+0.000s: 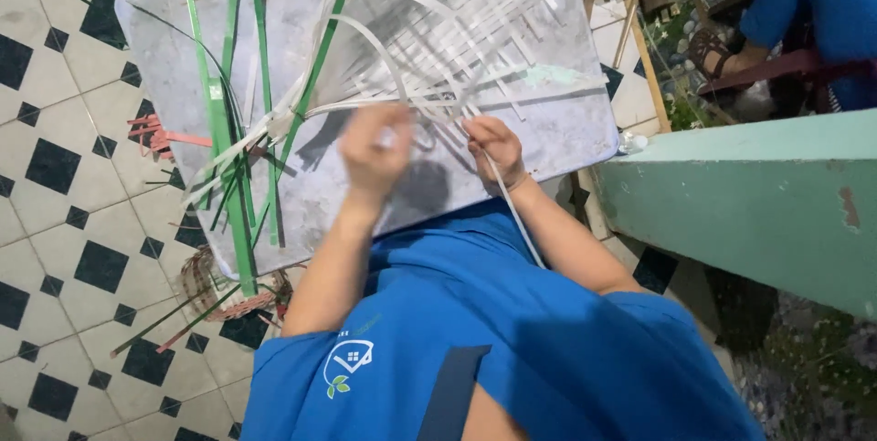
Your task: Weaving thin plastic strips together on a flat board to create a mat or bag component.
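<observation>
A mat of woven white plastic strips (475, 11) lies on a grey board (566, 126). Both my hands are at its near edge. My left hand (373, 156) is blurred and pinches a curved white strip (379, 43) that arcs up toward the mat. My right hand (494, 150) is closed on another white strip (519, 222), which trails down along my forearm. Several green strips (219, 121) lie on the left part of the board, tied with white ones into a loose bundle.
The board rests on a white floor with black diamond tiles (55, 167). Red and green scraps (160, 135) lie by its left edge and near corner. A pale green ledge (758, 194) runs along the right. Another person in blue (822, 2) sits at top right.
</observation>
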